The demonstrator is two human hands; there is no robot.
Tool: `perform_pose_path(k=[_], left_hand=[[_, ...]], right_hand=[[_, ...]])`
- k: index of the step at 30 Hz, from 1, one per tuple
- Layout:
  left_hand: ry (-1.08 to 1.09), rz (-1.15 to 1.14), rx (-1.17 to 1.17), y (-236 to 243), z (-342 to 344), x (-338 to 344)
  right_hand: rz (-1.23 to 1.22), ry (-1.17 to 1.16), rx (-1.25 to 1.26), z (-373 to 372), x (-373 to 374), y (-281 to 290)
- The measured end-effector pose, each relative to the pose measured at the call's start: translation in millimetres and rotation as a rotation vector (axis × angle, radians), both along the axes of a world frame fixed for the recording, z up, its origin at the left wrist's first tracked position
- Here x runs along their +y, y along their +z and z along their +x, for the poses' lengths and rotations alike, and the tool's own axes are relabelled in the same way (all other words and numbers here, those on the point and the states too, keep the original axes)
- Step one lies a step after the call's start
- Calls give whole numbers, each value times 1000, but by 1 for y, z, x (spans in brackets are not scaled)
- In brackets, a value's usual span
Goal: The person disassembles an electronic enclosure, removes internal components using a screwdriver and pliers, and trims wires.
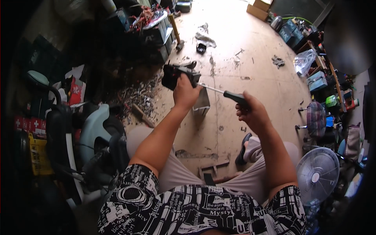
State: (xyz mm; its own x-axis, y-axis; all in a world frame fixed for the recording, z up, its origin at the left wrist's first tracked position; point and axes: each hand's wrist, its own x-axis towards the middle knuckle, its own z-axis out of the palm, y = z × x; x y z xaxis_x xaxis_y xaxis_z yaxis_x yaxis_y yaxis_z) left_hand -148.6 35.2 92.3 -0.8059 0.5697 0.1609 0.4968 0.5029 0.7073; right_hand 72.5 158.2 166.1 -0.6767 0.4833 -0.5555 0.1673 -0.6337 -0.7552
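My left hand (186,90) grips a black mechanical part (172,76) that sits at the top of a small metal box (201,105), whose upper end is partly hidden by the part and hand. My right hand (250,111) is closed round the dark green handle of a screwdriver (234,96). The screwdriver's long silver shaft points leftward to the right side of the black part, where its tip meets or nearly meets it; I cannot make out the exact point.
Scattered small metal bits (139,96) and a wooden-handled brush (143,114) lie left. A mower-like machine (92,133) stands at my left. A stool (315,117), a fan (317,176) and piled boxes line the right. A metal frame (213,166) lies between my legs.
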Motion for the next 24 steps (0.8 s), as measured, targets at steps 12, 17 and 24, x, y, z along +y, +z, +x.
perform_pose_path(k=[12, 17, 24], left_hand=[[-21, -66, -76, 10, 5, 1], [-20, -105, -89, 12, 5, 0], [-44, -89, -78, 6, 11, -1]], right_hand=[[4, 64, -100, 7, 8, -4], [381, -2, 19, -3, -11, 11], [361, -217, 213, -4, -4, 2]])
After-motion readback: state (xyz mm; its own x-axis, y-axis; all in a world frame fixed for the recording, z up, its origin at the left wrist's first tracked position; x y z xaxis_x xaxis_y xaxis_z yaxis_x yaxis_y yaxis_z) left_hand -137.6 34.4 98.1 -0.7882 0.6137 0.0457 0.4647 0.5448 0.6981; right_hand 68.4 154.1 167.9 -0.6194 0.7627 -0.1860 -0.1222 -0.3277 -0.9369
